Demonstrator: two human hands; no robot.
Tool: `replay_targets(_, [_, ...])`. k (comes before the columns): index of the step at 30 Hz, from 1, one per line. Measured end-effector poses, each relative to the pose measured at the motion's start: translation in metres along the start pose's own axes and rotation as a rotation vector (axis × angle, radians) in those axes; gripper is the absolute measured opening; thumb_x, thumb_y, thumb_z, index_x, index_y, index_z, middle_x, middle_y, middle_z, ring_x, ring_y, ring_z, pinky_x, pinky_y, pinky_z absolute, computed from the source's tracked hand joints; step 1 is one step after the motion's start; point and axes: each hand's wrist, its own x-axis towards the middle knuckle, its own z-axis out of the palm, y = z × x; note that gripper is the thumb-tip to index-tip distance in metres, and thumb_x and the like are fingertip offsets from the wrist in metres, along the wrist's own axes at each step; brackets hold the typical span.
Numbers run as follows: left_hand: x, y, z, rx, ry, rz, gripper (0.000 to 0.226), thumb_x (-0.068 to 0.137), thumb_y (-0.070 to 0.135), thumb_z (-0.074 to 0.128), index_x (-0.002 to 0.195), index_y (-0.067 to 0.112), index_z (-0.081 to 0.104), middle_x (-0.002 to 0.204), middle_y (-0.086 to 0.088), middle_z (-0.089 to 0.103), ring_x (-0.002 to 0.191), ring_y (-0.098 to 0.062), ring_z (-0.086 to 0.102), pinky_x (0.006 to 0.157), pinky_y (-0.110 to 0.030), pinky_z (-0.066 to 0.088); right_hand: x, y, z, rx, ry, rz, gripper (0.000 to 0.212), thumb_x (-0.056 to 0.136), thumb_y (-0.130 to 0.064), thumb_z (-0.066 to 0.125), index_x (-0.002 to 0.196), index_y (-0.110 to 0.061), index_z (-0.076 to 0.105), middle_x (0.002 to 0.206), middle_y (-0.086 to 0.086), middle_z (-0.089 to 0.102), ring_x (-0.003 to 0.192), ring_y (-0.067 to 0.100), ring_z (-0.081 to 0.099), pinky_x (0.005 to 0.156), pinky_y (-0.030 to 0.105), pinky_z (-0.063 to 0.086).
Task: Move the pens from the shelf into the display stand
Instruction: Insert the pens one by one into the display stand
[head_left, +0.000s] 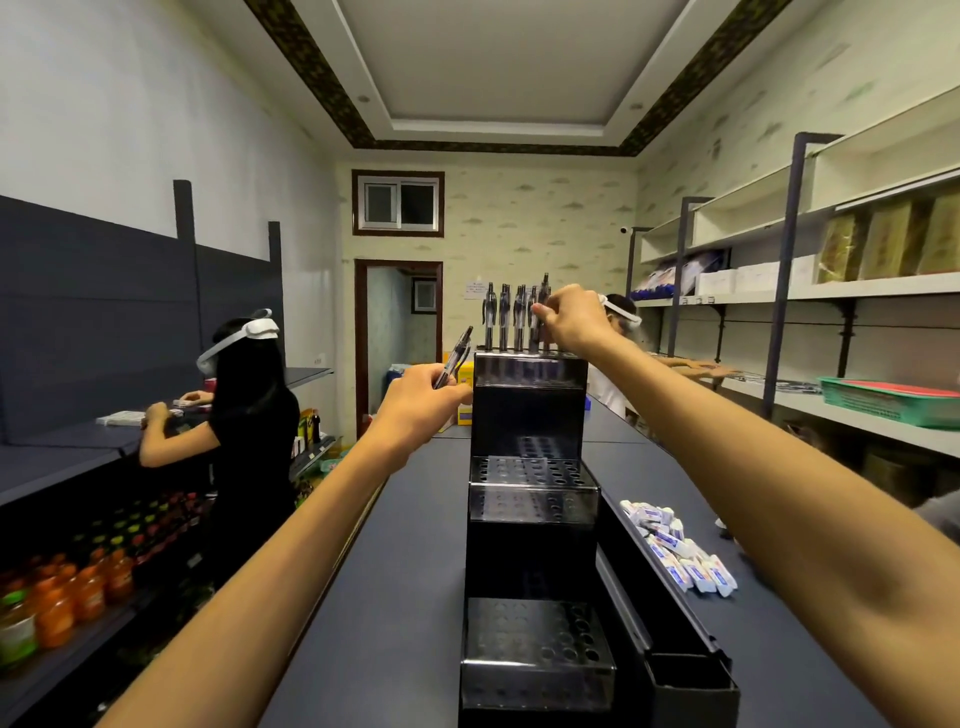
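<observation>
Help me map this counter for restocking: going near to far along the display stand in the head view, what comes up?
Bottom tier → middle tier → top tier, with standing pens, right hand gripping one.

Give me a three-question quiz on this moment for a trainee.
1. True or false: the left hand holds a pen.
2. Which tier of the stand has pens in it? A top, B middle, C bottom.
3. Fill in: the right hand pinches a pen at the ____ end of the top row.

Key: 1 true. 2 A. 3 right.
</observation>
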Motion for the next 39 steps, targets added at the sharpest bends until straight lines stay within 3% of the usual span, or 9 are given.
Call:
replay_targets(6, [-0.001,0.003,0.006,-0.011,-0.006,0.000,0.020,0.091,0.019,0.065,0.075,0.011,0.057,0.065,-0.003,0.059,0.054,-0.012,0.049,0.051,-0.023,0.038,0.001,0.003,0.003,-0.051,-0.007,-0.041,0.031,0.106,-0.026,0.053,0.109,0.001,0.068,0.110,0.021,0.070,0.098,0.033,0.065,0.089,0.041,0.053])
replay_targets(10, [-0.001,0.004,0.009,0.014,0.013,-0.007,0.027,0.088,0.020,0.066,0.066,0.016,0.052,0.062,0.003,0.055,0.054,-0.010,0.044,0.050,-0.024,0.035,0.003,0.003,0.005,-0.142,-0.003,-0.011,0.032,0.106,-0.030,0.050,0.113,-0.002,0.064,0.112,0.021,0.068,0.104,0.037,0.065,0.091,0.049,0.054])
replay_targets(17, [0.000,0.006,0.011,0.032,0.034,0.008,0.026,0.089,0.021,0.066,0.069,0.016,0.051,0.072,-0.007,0.063,0.064,-0.017,0.051,0.061,-0.031,0.044,0.006,0.000,0.009,-0.253,-0.092,-0.045,0.027,0.106,-0.028,0.047,0.104,-0.006,0.062,0.105,0.018,0.068,0.094,0.036,0.064,0.084,0.045,0.055])
replay_targets(25, [-0.001,0.005,0.014,0.025,0.023,0.029,0.026,0.090,0.019,0.066,0.072,0.018,0.048,0.070,-0.003,0.059,0.064,-0.014,0.053,0.063,-0.031,0.045,-0.008,0.009,0.007,-0.214,-0.020,-0.005,0.026,0.098,-0.026,0.065,0.095,-0.002,0.075,0.095,0.018,0.074,0.092,0.033,0.069,0.085,0.042,0.057])
replay_targets(28, [0.001,0.004,0.016,0.021,0.019,0.028,0.022,0.090,0.019,0.067,0.074,0.017,0.051,0.069,-0.002,0.057,0.063,-0.014,0.052,0.063,-0.031,0.046,-0.021,0.002,0.000,0.034,0.077,0.034,0.018,0.092,-0.016,0.069,0.091,-0.001,0.079,0.093,0.018,0.076,0.086,0.025,0.070,0.081,0.036,0.058])
replay_targets(30, [0.003,0.005,0.018,0.019,0.018,0.031,0.020,0.089,0.021,0.067,0.076,0.016,0.053,0.067,-0.001,0.056,0.062,-0.014,0.051,0.062,-0.031,0.046,-0.036,-0.007,-0.008,0.383,-0.037,0.094,0.013,0.090,-0.008,0.069,0.094,0.002,0.077,0.092,0.019,0.075,0.075,0.018,0.067,0.073,0.032,0.060])
replay_targets(32, [0.005,0.006,0.021,0.040,0.039,0.034,0.021,0.087,0.022,0.068,0.073,0.017,0.052,0.064,0.001,0.056,0.061,-0.015,0.050,0.062,-0.033,0.045,-0.052,-0.014,-0.016,0.638,-0.293,0.116,0.015,0.090,-0.005,0.071,0.102,0.003,0.075,0.091,0.017,0.074,0.068,0.014,0.067,0.064,0.023,0.060])
replay_targets(35, [0.007,0.011,0.028,0.081,0.056,0.057,0.014,0.087,0.025,0.066,0.078,0.018,0.060,0.070,0.001,0.063,0.069,-0.017,0.056,0.062,-0.033,0.045,-0.065,-0.017,-0.018,0.664,-0.525,0.073,0.013,0.087,-0.012,0.078,0.099,-0.007,0.077,0.094,0.013,0.077,0.075,0.012,0.069,0.069,0.021,0.059])
replay_targets(39, [0.005,0.018,0.033,0.084,0.010,0.096,0.009,0.090,0.027,0.064,0.091,0.021,0.070,0.084,-0.001,0.070,0.078,-0.016,0.062,0.065,-0.032,0.048,-0.071,-0.015,-0.008,0.657,-0.510,0.021,0.029,0.085,-0.021,0.081,0.100,0.002,0.076,0.097,0.017,0.076,0.081,0.014,0.066,0.070,0.020,0.057])
